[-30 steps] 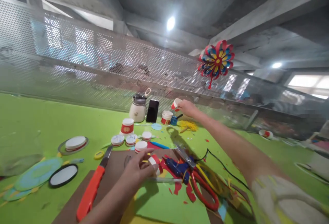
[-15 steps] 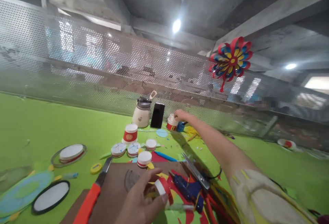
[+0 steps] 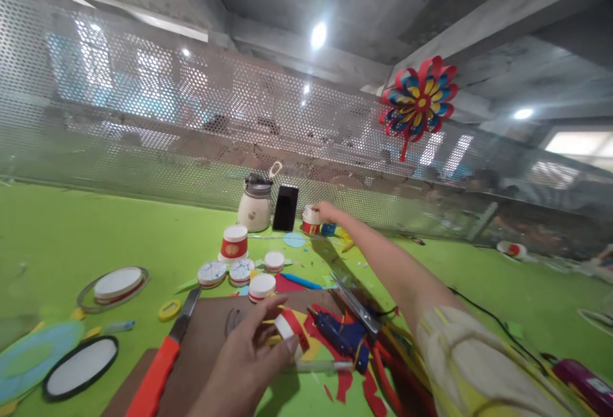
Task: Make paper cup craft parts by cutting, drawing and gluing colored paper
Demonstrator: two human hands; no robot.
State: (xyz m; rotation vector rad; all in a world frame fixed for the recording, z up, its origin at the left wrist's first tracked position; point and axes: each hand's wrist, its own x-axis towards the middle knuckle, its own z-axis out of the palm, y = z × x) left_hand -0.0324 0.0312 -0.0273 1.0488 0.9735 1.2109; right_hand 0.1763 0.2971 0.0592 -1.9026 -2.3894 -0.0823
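My left hand (image 3: 246, 359), low in the middle, is curled round a cut red-and-white paper cup piece (image 3: 293, 327), which is tilted above the brown board. At the back of the table, my outstretched right hand (image 3: 326, 212) has its fingers closed at the top of a red-and-white paper cup (image 3: 310, 225). The cup stands upright, and its right side is partly covered by my fingers. Beneath my right arm lie scissors (image 3: 357, 307) with red handles and a dark blue glue gun (image 3: 340, 337), among red paper scraps (image 3: 342, 385).
A red-handled knife (image 3: 160, 366) rests on the brown board (image 3: 205, 334). Several white cup discs, one being a plain disc (image 3: 262, 287), sit beyond it. A cream flask (image 3: 255, 205) and a phone (image 3: 286, 208) stand near the perforated screen (image 3: 230, 110). A cable (image 3: 493, 321) runs at right.
The whole view has shifted slightly, bringing a purple object in at the lower right. Both hands keep nearly the same places, my right at the cup and my left round the cup piece.
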